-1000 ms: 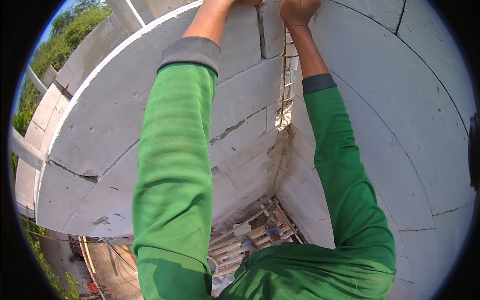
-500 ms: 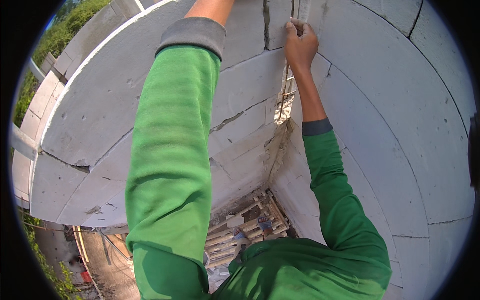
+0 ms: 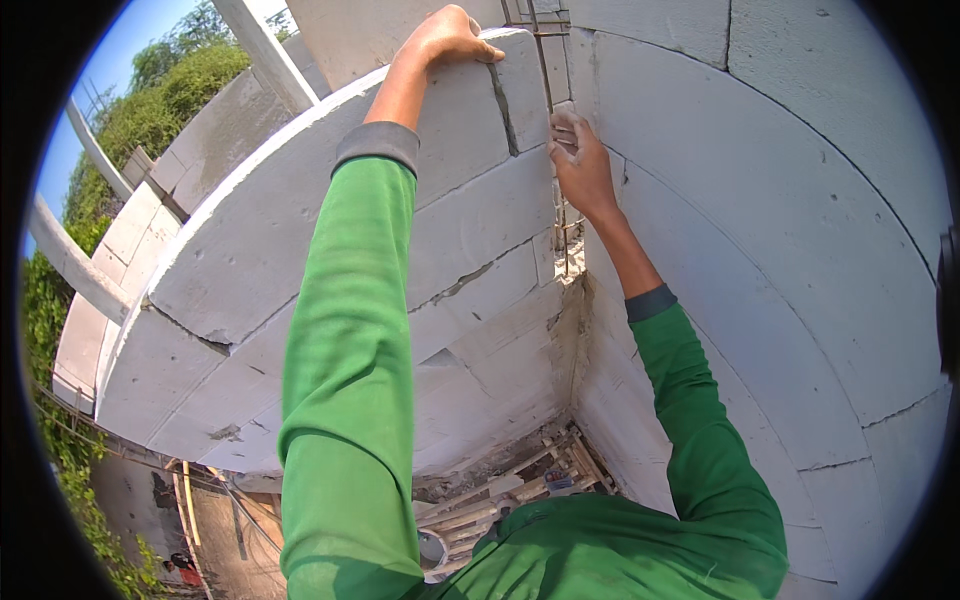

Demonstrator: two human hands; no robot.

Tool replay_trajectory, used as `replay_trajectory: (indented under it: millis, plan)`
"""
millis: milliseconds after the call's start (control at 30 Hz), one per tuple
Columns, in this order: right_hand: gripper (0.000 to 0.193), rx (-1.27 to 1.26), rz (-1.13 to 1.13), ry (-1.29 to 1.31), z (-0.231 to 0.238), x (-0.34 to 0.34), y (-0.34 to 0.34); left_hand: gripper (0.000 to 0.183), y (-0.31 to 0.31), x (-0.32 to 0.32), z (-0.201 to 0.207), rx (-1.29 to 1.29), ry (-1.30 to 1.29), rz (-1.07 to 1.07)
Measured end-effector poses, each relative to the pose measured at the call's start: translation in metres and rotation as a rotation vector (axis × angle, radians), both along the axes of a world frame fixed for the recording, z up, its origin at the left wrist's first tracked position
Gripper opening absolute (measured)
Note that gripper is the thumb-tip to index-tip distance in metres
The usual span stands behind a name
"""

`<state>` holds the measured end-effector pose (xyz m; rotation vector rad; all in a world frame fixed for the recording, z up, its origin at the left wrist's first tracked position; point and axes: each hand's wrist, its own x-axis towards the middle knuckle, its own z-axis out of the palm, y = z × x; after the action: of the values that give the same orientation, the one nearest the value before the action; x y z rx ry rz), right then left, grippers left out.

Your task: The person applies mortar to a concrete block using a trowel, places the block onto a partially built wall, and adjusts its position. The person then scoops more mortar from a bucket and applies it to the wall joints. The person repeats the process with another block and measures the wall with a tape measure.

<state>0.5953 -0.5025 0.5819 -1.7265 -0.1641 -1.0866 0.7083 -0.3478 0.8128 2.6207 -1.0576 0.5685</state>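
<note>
My left hand (image 3: pixel 452 38) is bent over the top edge of a pale grey block wall (image 3: pixel 330 210), near a dark upright joint. Its fingers are curled onto a wall block (image 3: pixel 430 120), and part of them is hidden behind the edge. At the wall's end, my right hand (image 3: pixel 583 170) has its fingers curled inward beside a narrow end block (image 3: pixel 522 90). What those fingers hold, if anything, is hidden. Thin steel rods (image 3: pixel 543 62) run up the corner gap next to this hand. Both arms wear green sleeves with dark cuffs.
A second block wall (image 3: pixel 740 190) rises close on the right. Wooden slats (image 3: pixel 470 535) lie far below, with a sandalled foot (image 3: pixel 557 480) on them. Concrete posts (image 3: pixel 265 55) and trees (image 3: pixel 205 85) stand beyond the wall at left.
The view has shifted, showing more of the wall's top. My left hand, out of the picture before, is now visible on that edge. My right hand appears lower, still at the corner.
</note>
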Motion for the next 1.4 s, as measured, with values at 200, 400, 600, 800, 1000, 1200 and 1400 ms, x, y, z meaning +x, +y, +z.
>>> replay_trajectory:
  millis: [200, 400, 600, 800, 1000, 1200, 1400]
  plan:
    - [0.040, 0.146, 0.043, 0.192, -0.158, -0.116, 0.056, 0.070, 0.023, -0.009, 0.003, 0.019, 0.001, 0.045]
    - [0.047, -0.039, -0.066, 0.993, -0.440, -0.313, 0.048, 0.059, 0.122, -0.080, -0.015, -0.153, -0.263, 0.293]
    - [0.030, -0.240, -0.085, 1.694, -0.634, -0.572, 0.035, 0.051, 0.251, -0.119, -0.096, -0.159, -0.854, 0.674]
    - [0.027, -0.937, 0.598, 1.670, -0.669, -0.582, 0.012, 0.035, 0.288, -0.231, -0.237, -0.534, -0.813, 0.693]
    - [0.017, -0.008, 0.104, 1.667, -0.749, -0.441, -0.005, 0.028, 0.313, -0.359, -0.587, -0.620, 0.489, 0.932]
    - [0.028, -0.329, 0.183, 1.377, -0.627, -0.243, 0.081, 0.034, 0.446, -0.648, -0.841, 0.330, 1.532, 0.927]
    - [0.019, -0.198, 0.376, 1.272, -0.631, -0.210, 0.174, 0.032, 0.512, -0.796, -0.819, -0.339, 1.554, 1.236]
